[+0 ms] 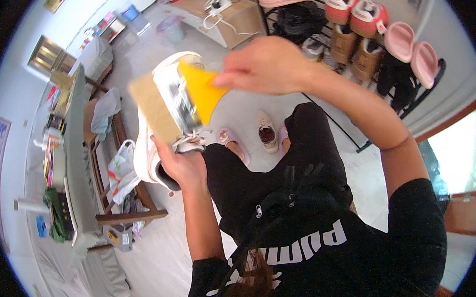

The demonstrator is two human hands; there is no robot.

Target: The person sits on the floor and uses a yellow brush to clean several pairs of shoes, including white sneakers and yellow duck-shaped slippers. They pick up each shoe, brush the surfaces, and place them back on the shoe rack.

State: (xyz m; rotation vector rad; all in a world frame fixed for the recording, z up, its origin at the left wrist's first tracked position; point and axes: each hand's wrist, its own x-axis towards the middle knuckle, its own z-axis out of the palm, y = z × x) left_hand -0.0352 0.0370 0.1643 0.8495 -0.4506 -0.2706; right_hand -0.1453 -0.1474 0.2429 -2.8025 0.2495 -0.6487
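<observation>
My left hand (184, 166) holds a white lace-up shoe (143, 164) at its heel end, together with a tan rectangular piece, perhaps cardboard (154, 108), lying along the shoe's side. My right hand (261, 67) grips a yellow scraper-like tool (202, 91) by its narrow end. The tool's wide edge is over the upper of the shoe, beside a shiny, blurred silvery patch (181, 101); whether it touches cannot be told. White laces (190, 139) hang loose near the shoe's opening.
A single pale shoe (267, 132) stands on the floor between my slippered feet. At the right is a black metal shoe rack (335, 128) with several pairs. A wooden chair frame (132, 217) and a plastic bag (120, 168) are at the left.
</observation>
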